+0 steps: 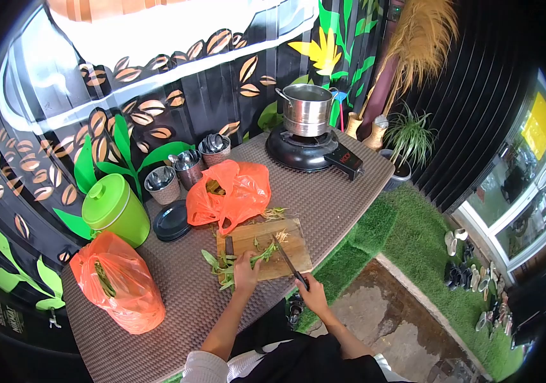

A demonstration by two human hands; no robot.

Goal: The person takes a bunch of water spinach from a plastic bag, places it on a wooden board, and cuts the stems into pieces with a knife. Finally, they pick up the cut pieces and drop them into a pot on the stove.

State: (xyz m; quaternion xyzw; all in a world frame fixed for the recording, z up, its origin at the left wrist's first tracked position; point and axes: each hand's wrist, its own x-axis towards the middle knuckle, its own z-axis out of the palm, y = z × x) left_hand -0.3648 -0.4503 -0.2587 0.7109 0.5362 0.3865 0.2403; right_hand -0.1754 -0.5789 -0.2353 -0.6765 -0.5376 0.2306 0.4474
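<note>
On the brown woven-pattern table lies a wooden cutting board [297,246]. My left hand [246,273] is closed round green leafy stems [264,254] on the board, with loose leaves [210,260] at its left side. A knife [288,257] is in my right hand [313,295], its blade slanting up across the board beside the stems. Small pale cut pieces [281,236] lie near the blade's tip. Behind the board sits an open orange plastic bag [241,191] with plant matter inside.
Another orange bag [120,284] and a green lidded bucket [116,209] stand at the left. Dark plates [172,221] and cutlery cups [162,185] are behind. A steel pot [308,112] sits on a black stove [295,152] at the far end. The table's edge [356,226] curves at the right.
</note>
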